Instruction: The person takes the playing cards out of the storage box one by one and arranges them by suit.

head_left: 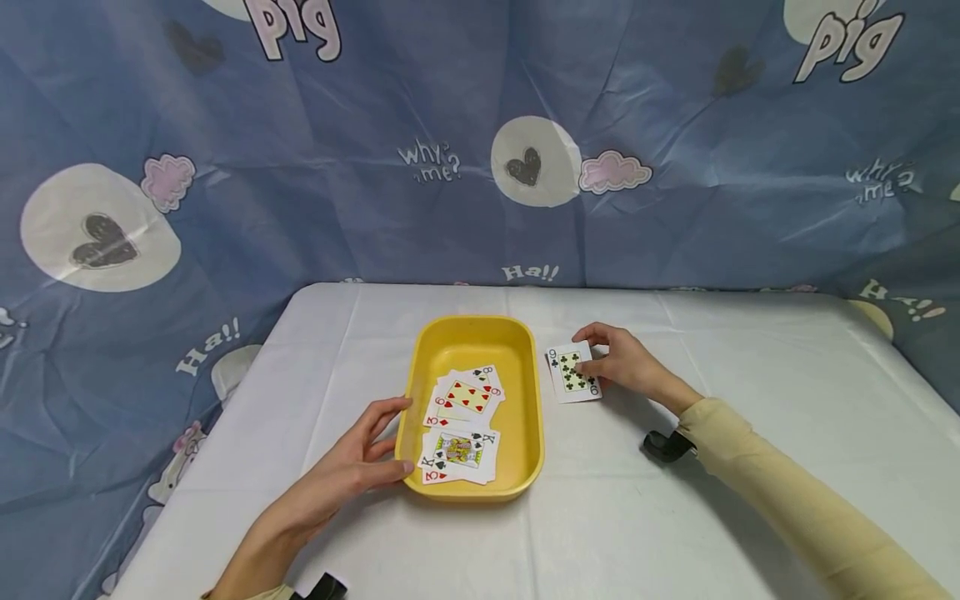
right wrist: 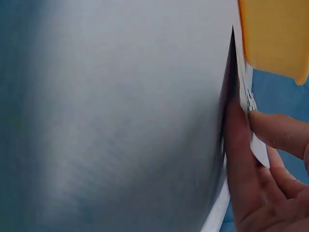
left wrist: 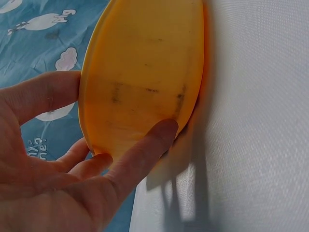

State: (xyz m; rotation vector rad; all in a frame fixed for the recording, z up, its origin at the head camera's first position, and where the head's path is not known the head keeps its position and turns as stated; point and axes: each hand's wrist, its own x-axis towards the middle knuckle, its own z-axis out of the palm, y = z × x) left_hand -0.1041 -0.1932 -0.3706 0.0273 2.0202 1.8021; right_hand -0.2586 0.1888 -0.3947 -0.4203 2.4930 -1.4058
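Note:
A yellow plastic tray (head_left: 525,400) on the white table holds several face-up playing cards, with a king of spades (head_left: 459,450) at the near end and a six of hearts (head_left: 468,397) farther in. My left hand (head_left: 360,454) touches the tray's left side, its thumb (left wrist: 149,147) lying along the outer wall. To the right of the tray, my right hand (head_left: 618,362) pinches a clubs card (head_left: 570,375) at its right edge. In the right wrist view, a finger (right wrist: 239,154) is under the card and the thumb (right wrist: 280,130) on top. Cards lie partly hidden beneath it.
The white cloth (head_left: 600,533) covers the table and shows light creases. Behind it hangs a blue printed curtain (head_left: 420,225), which also falls past the table's left edge. A black wrist strap device (head_left: 667,447) sits below the right wrist.

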